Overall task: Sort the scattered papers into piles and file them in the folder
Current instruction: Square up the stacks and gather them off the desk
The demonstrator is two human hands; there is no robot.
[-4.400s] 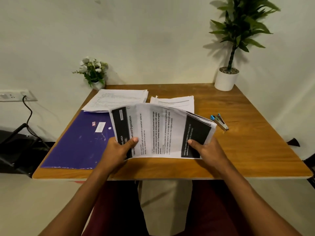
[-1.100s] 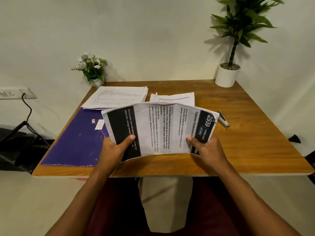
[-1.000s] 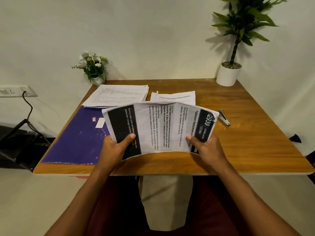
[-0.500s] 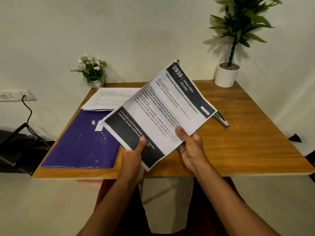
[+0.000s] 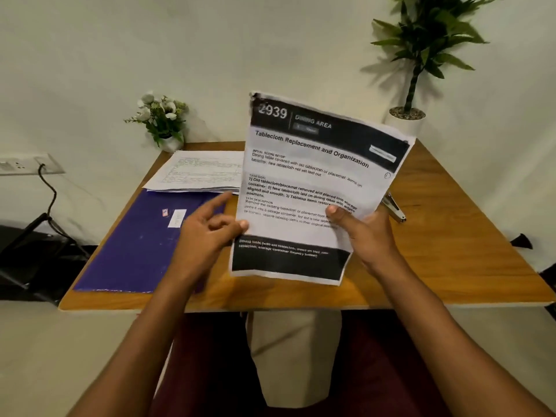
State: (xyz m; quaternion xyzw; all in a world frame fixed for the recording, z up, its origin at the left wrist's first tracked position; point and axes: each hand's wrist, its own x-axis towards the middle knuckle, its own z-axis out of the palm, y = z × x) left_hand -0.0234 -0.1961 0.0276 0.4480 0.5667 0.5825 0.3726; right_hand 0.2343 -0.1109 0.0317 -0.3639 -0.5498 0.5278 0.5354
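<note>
A stack of printed sheets (image 5: 307, 176) with black bands and the heading "2939 Dining Area" stands nearly upright above the wooden table (image 5: 451, 251). My right hand (image 5: 370, 236) grips its lower right edge, thumb on the front. My left hand (image 5: 204, 236) is beside the left edge with fingers loosely spread, only the thumb tip touching the paper. A purple folder (image 5: 135, 245) lies shut on the table's left side. Behind it rests a pile of white printed papers (image 5: 198, 173). The held sheets hide the table's middle.
A stapler (image 5: 394, 207) lies just right of the held sheets. A small flower pot (image 5: 165, 124) stands at the back left corner and a tall potted plant (image 5: 406, 121) at the back right. A wall socket with a cable (image 5: 30, 165) is at the left.
The stack was held sideways in both hands, then turned upright and lifted. My left hand has let go of its bottom edge and now only touches the side.
</note>
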